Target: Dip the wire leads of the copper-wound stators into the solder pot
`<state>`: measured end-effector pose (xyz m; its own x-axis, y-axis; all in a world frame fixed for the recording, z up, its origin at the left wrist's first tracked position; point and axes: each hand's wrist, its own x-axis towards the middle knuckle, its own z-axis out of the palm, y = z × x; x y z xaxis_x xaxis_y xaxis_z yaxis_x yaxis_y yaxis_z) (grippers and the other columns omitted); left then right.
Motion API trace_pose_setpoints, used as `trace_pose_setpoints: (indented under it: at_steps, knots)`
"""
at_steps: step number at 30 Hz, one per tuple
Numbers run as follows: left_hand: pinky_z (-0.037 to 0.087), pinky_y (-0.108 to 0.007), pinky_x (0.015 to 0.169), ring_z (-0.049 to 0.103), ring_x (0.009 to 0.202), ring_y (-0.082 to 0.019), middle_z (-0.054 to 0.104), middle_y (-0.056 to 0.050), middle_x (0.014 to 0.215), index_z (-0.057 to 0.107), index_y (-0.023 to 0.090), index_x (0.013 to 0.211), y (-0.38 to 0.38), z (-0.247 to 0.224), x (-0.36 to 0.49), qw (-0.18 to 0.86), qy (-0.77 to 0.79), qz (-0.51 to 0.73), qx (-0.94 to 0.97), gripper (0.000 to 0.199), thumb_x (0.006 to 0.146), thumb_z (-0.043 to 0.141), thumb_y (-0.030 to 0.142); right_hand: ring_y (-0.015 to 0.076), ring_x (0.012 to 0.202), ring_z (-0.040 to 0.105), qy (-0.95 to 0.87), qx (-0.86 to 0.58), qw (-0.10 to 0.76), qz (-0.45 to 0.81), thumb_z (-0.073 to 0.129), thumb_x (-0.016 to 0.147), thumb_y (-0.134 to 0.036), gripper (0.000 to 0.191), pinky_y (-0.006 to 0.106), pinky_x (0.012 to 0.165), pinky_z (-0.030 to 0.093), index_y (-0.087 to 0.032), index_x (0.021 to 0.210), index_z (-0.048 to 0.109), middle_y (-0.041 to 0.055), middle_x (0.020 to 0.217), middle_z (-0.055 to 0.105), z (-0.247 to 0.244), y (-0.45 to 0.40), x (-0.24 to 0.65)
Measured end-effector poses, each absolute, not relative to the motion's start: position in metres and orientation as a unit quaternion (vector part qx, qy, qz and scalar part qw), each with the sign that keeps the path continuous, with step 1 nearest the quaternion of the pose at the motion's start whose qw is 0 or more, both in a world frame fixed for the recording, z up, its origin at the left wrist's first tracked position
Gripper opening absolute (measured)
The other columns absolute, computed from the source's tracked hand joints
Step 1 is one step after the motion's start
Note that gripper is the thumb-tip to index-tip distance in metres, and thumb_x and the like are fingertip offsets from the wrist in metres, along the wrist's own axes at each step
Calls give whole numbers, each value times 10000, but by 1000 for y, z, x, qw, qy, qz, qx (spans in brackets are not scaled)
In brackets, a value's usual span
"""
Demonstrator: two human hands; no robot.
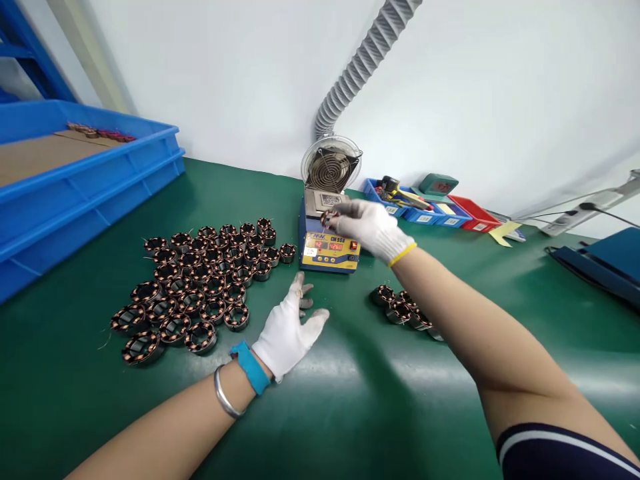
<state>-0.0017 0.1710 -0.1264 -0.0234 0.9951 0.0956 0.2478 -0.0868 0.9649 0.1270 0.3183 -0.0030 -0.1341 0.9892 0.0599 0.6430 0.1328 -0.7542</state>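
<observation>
My right hand (367, 227), in a white glove, pinches a copper-wound motor stator (329, 219) at the top of a blue and yellow solder pot (330, 252) with red digits on its front panel. Gloved in white as well, my left hand (290, 327) hovers over the table in front of the pot, fingers apart and nothing in them. Left of it stand many stators (200, 273) in a close cluster. A smaller group of stators (400, 307) sits under my right forearm, which hides part of it.
A fan (331, 170) and a grey duct hose (367, 60) rise behind the pot. Stacked blue crates (90, 180) take up the far left. Small blue bins (423, 215) with tools and a red bin (475, 215) line the wall. A power strip (583, 212) lies at right.
</observation>
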Motion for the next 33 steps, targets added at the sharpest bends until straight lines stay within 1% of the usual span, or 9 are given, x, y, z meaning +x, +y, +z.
trace_pose_setpoints:
  at_steps: [2, 4, 6, 8, 12, 15, 23, 28, 33]
  knots:
    - [548, -368, 822, 644, 995, -217, 582, -158, 1282, 254, 148, 1445, 171, -125, -1, 397, 550, 461, 572, 781, 779, 603, 358, 212, 881, 655, -720, -584, 319, 196, 699, 707, -332, 392, 363, 852, 518, -188, 1071, 676, 31, 932, 703, 7, 347, 130]
    - [549, -367, 824, 644, 999, -217, 590, -152, 1272, 274, 149, 1436, 171, -125, 0, 394, 556, 455, 573, 762, 778, 605, 342, 232, 889, 649, -742, -582, 315, 102, 681, 711, -351, 368, 378, 850, 509, -188, 1041, 691, 35, 915, 702, 12, 372, 131]
    - [548, -371, 829, 643, 1004, -219, 597, -147, 1264, 292, 152, 1428, 171, -125, 0, 393, 560, 450, 574, 747, 775, 610, 329, 256, 918, 639, -748, -591, 300, 44, 663, 721, -356, 349, 404, 865, 496, -189, 1026, 696, 52, 925, 703, 10, 390, 129]
    - [546, -376, 835, 643, 1004, -220, 600, -142, 1262, 308, 156, 1419, 171, -124, 0, 394, 561, 446, 575, 733, 773, 612, 322, 274, 960, 627, -748, -596, 293, 17, 637, 741, -359, 340, 424, 882, 484, -196, 1035, 689, 67, 967, 700, 4, 401, 125]
    - [536, -381, 859, 638, 1013, -217, 600, -139, 1265, 304, 144, 1421, 172, -123, 1, 399, 569, 433, 575, 740, 771, 606, 326, 281, 993, 618, -754, -591, 287, -1, 595, 766, -350, 351, 428, 885, 481, -204, 1078, 665, 74, 1019, 692, -11, 412, 118]
    - [525, -378, 876, 634, 1015, -215, 603, -131, 1262, 301, 147, 1424, 172, -122, 1, 397, 572, 427, 576, 745, 769, 604, 332, 286, 1001, 618, -755, -594, 279, -9, 601, 749, -338, 369, 432, 883, 483, -221, 1095, 659, 65, 1035, 689, -17, 413, 117]
    - [524, -387, 872, 633, 1001, -212, 611, -126, 1253, 322, 161, 1414, 172, -123, 0, 391, 570, 429, 581, 727, 767, 610, 323, 280, 984, 614, -752, -595, 284, -2, 592, 745, -349, 354, 437, 884, 476, -224, 1067, 672, 58, 1000, 692, -15, 411, 117]
    - [523, -402, 891, 635, 1011, -215, 612, -128, 1249, 326, 160, 1412, 172, -123, 0, 387, 567, 426, 590, 711, 776, 601, 319, 286, 991, 612, -755, -581, 305, -6, 580, 758, -358, 384, 461, 888, 470, -205, 1102, 655, 80, 1039, 688, -13, 413, 118]
    - [544, -379, 863, 646, 1012, -213, 621, -125, 1229, 341, 155, 1402, 172, -122, 0, 381, 571, 425, 590, 697, 775, 603, 309, 270, 988, 614, -747, -598, 290, 3, 583, 755, -349, 373, 446, 900, 465, -214, 1094, 657, 77, 1037, 685, -17, 409, 116]
